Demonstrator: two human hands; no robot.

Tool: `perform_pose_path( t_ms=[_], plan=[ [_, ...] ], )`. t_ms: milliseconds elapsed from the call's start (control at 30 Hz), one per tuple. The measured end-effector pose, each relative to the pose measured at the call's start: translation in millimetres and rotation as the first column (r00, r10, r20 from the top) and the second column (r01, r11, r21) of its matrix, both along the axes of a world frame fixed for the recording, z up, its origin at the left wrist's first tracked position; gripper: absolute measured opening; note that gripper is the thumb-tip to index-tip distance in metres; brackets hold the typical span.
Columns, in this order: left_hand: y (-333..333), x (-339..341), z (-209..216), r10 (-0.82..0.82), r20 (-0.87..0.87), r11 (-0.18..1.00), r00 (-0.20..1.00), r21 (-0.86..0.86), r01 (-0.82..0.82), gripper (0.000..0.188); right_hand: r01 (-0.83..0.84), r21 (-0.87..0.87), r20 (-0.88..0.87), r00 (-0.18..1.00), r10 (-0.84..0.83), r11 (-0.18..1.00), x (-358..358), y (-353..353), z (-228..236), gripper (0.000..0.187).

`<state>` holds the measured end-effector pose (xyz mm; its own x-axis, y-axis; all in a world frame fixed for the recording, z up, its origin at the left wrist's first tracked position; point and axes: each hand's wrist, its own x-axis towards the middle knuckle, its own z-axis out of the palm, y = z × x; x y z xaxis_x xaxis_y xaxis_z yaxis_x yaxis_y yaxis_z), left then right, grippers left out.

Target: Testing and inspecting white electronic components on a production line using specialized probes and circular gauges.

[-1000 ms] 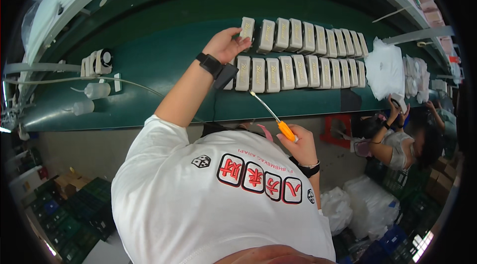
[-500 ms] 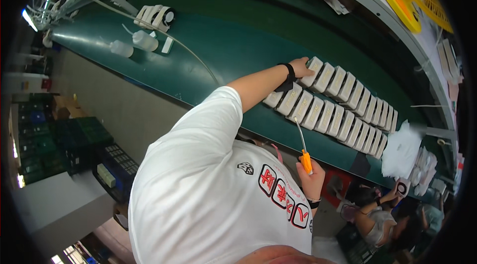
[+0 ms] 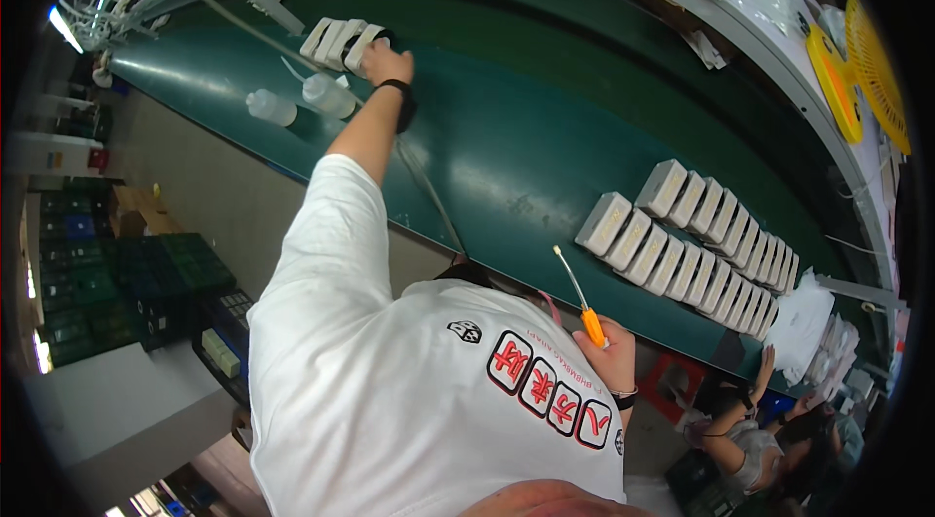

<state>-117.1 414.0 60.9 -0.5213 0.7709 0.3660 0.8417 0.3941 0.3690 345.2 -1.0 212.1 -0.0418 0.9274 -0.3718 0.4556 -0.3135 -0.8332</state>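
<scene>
My left hand [image 3: 388,61], with a black band on its wrist, reaches far out to the left over the green conveyor belt [image 3: 526,118]. Its fingers are curled on the end white box of a small upright group of white boxes [image 3: 337,42]. My right hand [image 3: 610,357] stays close to my body at the belt's near edge. It grips an orange-handled screwdriver [image 3: 580,303] whose thin shaft points up and to the left. Two long rows of white boxes [image 3: 697,237] stand on the belt to the right, apart from both hands.
Two clear plastic bottles [image 3: 271,106] [image 3: 329,94] lie near the left box group, with a thin tube running past them. Another person [image 3: 742,429] sits at lower right beside white bags [image 3: 801,320]. A yellow fan [image 3: 869,69] stands at upper right. Green crates [image 3: 97,295] are stacked at left.
My left hand has left the long rows of boxes and swung far left to the small box group. My view has turned left. The right hand still holds the screwdriver.
</scene>
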Motion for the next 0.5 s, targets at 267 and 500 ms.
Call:
perform_pose_path(
  t_ms=[267,500],
  plan=[
    [48,-105,-35,-0.060,-0.438,0.974,0.897,-0.221,-0.043,0.061,0.094,-0.007,0.035,0.995,-0.093,0.996,-98,41,4,0.023],
    [61,-100,-21,-0.253,-0.253,0.933,0.934,-0.318,0.167,0.052,0.071,0.007,0.114,0.991,-0.072,0.997,-134,57,9,0.025]
  ],
)
